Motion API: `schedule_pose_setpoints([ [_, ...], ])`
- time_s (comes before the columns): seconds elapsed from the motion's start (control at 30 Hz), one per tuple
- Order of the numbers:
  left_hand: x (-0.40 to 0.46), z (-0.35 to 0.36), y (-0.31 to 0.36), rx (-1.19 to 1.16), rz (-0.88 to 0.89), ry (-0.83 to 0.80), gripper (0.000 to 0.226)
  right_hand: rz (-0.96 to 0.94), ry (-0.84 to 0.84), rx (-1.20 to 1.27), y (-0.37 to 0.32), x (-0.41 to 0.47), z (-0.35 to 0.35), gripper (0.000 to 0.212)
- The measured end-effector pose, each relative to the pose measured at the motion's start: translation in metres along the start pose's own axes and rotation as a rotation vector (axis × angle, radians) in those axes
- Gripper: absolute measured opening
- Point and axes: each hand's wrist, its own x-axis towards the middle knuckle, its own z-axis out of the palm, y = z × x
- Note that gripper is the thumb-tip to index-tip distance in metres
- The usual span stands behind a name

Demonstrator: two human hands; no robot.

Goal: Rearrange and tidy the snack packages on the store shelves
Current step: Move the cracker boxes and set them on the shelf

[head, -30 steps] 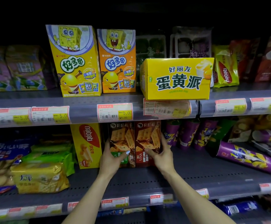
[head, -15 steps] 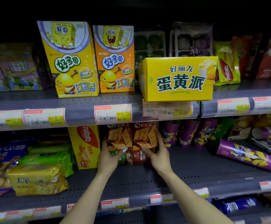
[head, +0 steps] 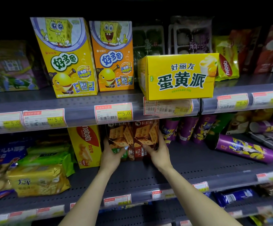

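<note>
left hand (head: pixel 112 154) grips the left side of the green-base cracker box (head: pixel 120 140), thumb across its front, fingers out of sight behind the edge. right hand (head: pixel 159 151) grips the right side of the red-base cracker box (head: pixel 146 139), thumb on the front face. both boxes stand upright, touching side by side, on the middle shelf (head: pixel 189 165), pressed together between the two hands, set back under the upper shelf edge.

step in hand, as judged: squaring the pair as one block. just left stands the nabati box (head: pixel 86 145), near the green-base box; whether they touch cannot be told.

next move probably calls for even pressure from both sides so neither box twists, then a slide to line the fronts up with the nabati box, then release.

counts:
- cracker boxes: 2
- nabati box, middle shelf: 1
- spongebob boxes, upper shelf: 2, yellow (head: pixel 64 57) and orange (head: pixel 113 56)
- custard pie box (head: pixel 179 77): 1, overhanging the shelf lip
- nabati bag (head: pixel 227 62): 1, just behind the pie box
- purple cans: one lying on its side (head: pixel 245 148) well right of the hands; about three upright (head: pixel 186 129) behind, partly hidden, count unsure
- yellow biscuit bag (head: pixel 38 181): 1, far left, with green and blue bags stacked behind it, number unclear
</note>
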Motion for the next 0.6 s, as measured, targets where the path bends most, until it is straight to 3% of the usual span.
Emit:
schedule_pose_setpoints([
  [0.17, -0.008, -0.002, 0.012, 0.001, -0.039, 0.002, 0.099, 0.083, 0.014, -0.032, -0.003, -0.003, -0.004, 0.075],
  [0.4, -0.046, 0.001, 0.035, -0.047, -0.094, 0.164, 0.090, 0.208, 0.005, -0.061, -0.013, -0.012, -0.018, 0.076],
  [0.6, -0.088, 0.019, 0.051, -0.073, -0.082, 0.188, 0.065, 0.281, -0.056, -0.138, -0.015, -0.021, -0.055, 0.045],
])
